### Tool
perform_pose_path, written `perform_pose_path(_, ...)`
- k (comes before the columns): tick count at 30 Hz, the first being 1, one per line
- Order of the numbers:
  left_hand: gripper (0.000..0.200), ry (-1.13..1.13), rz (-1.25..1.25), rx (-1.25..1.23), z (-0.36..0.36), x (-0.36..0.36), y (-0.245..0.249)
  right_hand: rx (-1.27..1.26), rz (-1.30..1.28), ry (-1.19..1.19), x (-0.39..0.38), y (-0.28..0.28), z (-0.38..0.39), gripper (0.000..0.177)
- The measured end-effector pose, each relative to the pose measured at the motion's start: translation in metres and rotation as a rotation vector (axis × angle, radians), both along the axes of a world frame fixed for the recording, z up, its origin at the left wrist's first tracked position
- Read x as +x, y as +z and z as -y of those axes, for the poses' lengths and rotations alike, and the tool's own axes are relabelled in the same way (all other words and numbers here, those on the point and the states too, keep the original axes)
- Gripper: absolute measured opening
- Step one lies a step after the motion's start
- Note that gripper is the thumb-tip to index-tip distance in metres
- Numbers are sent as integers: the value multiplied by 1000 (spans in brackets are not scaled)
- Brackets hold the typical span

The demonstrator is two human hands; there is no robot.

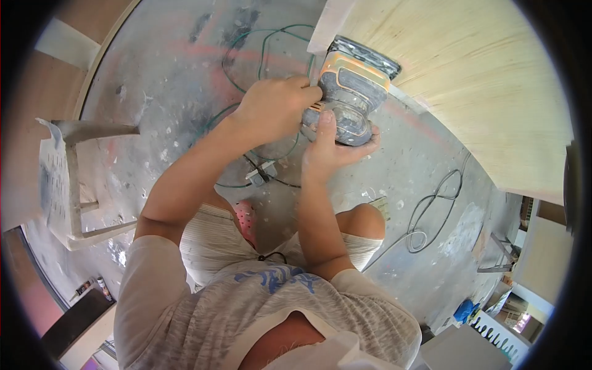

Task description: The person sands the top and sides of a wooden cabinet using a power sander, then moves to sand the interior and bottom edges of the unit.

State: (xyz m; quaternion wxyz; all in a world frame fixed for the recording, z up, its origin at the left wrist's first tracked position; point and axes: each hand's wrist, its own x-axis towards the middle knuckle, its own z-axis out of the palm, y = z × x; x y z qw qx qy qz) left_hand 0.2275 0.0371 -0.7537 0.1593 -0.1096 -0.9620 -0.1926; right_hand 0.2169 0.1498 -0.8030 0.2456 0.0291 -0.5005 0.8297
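An orange and dark grey electric sander, coated in dust, is between my two hands. Its flat black pad lies against the edge of a pale wooden panel. My right hand grips the rounded end of the sander, thumb on top and fingers around the far side. On the sander's left side, my left hand is closed with its curled fingers against the housing, and its fingertips are partly hidden.
A green cord loops over the paint-spotted floor to a plug connection. A black cable coils at right. At left stands a worn plastic stool. A white crate sits lower right.
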Motion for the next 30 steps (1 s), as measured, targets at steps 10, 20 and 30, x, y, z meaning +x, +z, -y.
perform_pose_path(10,30,-14,-141,-9,-2,2,32,-60,94,126,3,41,-3,85)
perform_pose_path(20,30,27,-14,-49,7,5,3,32,26,49,6,-15,11,76)
perform_pose_path(30,35,26,-114,-16,3,5,19,22,-42,7,3,15,10,77)
